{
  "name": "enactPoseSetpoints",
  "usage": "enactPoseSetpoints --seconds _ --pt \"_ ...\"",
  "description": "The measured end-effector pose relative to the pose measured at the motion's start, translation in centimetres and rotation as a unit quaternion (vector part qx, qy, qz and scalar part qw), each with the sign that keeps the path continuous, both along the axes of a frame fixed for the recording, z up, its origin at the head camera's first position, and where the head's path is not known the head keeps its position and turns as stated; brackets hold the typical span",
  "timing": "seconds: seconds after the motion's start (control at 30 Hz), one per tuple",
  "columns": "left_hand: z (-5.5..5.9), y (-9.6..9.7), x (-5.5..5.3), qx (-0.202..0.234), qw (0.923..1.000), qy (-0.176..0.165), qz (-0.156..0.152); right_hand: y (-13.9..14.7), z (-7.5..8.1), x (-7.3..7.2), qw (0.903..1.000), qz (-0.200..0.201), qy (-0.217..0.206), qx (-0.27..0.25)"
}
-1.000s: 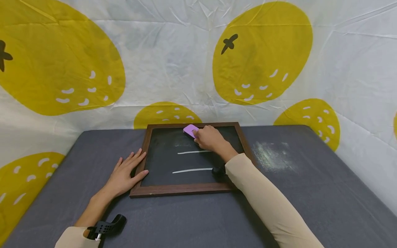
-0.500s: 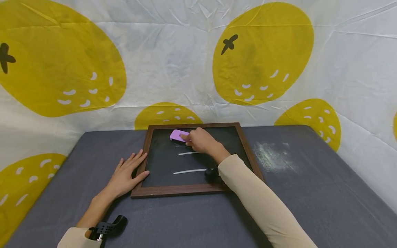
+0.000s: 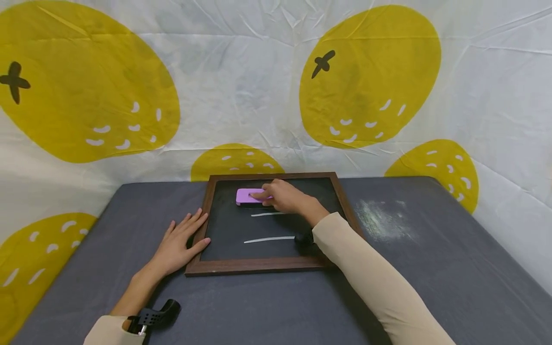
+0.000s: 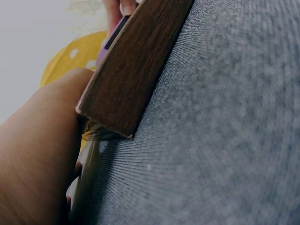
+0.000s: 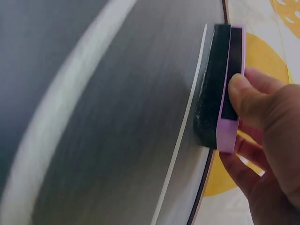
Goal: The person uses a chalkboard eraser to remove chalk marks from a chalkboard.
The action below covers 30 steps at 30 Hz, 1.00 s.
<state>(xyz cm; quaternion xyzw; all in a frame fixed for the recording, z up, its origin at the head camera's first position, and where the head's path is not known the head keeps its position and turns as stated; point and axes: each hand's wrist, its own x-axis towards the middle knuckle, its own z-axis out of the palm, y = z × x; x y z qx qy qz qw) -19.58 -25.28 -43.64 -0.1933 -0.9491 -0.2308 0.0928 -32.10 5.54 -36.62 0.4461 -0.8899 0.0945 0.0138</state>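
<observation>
A framed chalkboard [image 3: 263, 249] lies on the table with two white lines drawn across it. My right hand [image 3: 286, 196] grips a purple eraser [image 3: 246, 194] with a dark felt underside, above the upper line. In the right wrist view the thumb presses one long side of the eraser [image 5: 227, 133], and the other fingers curl round its far side. The left hand [image 3: 177, 247] rests with spread, straight fingers on the left edge of the brown wooden frame [image 3: 258, 264]. In the left wrist view the frame's corner [image 4: 126, 79] stands beside that hand.
Pale chalk dust [image 3: 384, 220] marks the grey tablecloth [image 3: 267, 306] right of the board. Behind the table hangs a white cloth [image 3: 241, 86] with yellow fruit prints. A black wrist camera [image 3: 161, 314] sits on the left forearm.
My right hand has moved the eraser left and then nearer along the board's upper part, turning it level. Faint chalk traces above the upper line are gone from sight. The left hand stays put.
</observation>
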Motion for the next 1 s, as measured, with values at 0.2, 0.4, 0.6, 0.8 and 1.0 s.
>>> enactPoseSetpoints --seconds 0.2,0.4,0.6,0.8,1.0 --pt "-0.1 0.2 0.0 0.005 0.9999 0.012 -0.004 0.9 0.0 -0.2 0.9992 0.025 -0.027 -0.014" --pt "-0.2 0.0 0.0 0.009 0.9998 0.015 -0.005 1.9 0.0 -0.2 0.9988 0.046 -0.018 -0.003" --pt "-0.1 -0.1 0.1 0.010 0.9999 0.011 -0.005 4.3 0.3 -0.1 0.9983 0.056 -0.013 -0.009" --pt "-0.2 -0.1 0.2 0.006 1.0000 0.004 0.001 7.5 0.2 0.1 0.9989 0.025 0.009 -0.038" --pt "-0.1 -0.1 0.2 0.009 0.9999 0.006 -0.002 10.6 0.0 1.3 0.9966 -0.059 0.029 -0.049"
